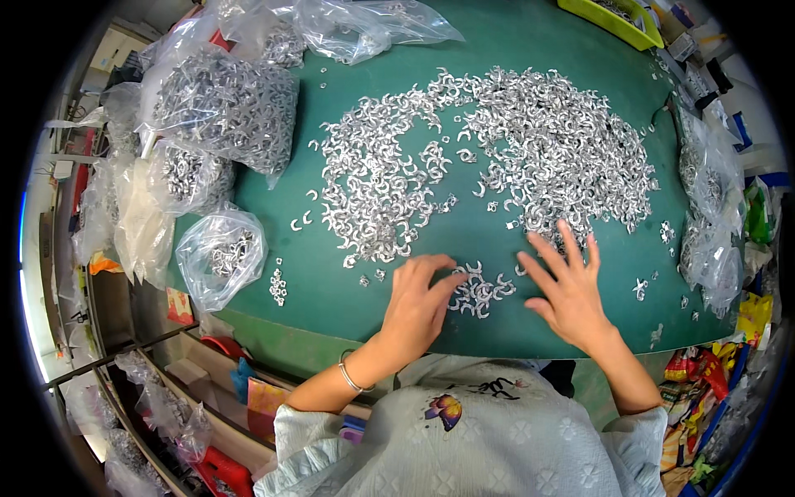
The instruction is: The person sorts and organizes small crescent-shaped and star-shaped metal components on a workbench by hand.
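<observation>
Small silver crescent-shaped metal pieces lie on a green tabletop [364,74]. A little cluster of crescent pieces [479,291] sits between my two hands. My left hand [418,300] is at the left side of this cluster, its fingers bent and the thumb reaching to the nearest pieces; a gap shows between thumb and forefinger. On the other side, my right hand [570,286] spreads its fingers, with the fingertips at the lower edge of a large heap of crescent pieces [571,141]. Another heap of crescents [373,174] spreads out farther left. No piece shows held in either hand.
Clear bags of metal parts [228,108] stand at the left, with an open plastic bag [219,258] nearer me. Small square bits [277,286] lie beside it. More filled bags [710,224] line the right edge. A yellow-green tray [614,21] is at the far right.
</observation>
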The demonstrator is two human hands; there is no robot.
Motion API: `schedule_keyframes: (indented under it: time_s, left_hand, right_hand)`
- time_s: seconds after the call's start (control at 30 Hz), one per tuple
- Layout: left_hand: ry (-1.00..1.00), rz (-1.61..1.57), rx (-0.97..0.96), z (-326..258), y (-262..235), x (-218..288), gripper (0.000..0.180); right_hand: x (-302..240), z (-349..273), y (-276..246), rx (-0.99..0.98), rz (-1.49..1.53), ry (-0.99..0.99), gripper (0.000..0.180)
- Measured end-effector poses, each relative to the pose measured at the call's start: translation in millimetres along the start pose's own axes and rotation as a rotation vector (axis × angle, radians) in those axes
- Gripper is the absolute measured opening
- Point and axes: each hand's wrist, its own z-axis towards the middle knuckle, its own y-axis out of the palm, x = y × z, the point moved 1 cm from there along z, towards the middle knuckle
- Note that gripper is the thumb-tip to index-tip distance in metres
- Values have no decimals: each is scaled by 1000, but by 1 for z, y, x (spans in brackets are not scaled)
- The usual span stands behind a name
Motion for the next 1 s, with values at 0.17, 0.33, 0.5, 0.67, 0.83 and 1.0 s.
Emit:
schedule_keyframes:
  time_s: [0.17,0.33,0.5,0.67,0.83,1.0]
  left_hand:
    - [49,98,-36,-1,1,0,30]
    - [13,106,-56,-2,-1,1,27]
    - [-8,65,-69,-4,-3,3,22]
    - [-51,-20,-15,-7,-5,3,21]
    - [-80,-93,28,-10,-4,-4,23]
    - [-73,22,76,-4,-7,1,25]
  right_hand:
    - [-20,6,4,-104,94,-127,73]
    - [-15,-5,3,-70,68,-57,79]
    - [-26,-3,7,-32,124,-105,70]
    - [-37,27,9,174,204,-156,41]
    - [-44,42,16,180,215,-169,33]
    - [-39,30,17,163,192,-134,33]
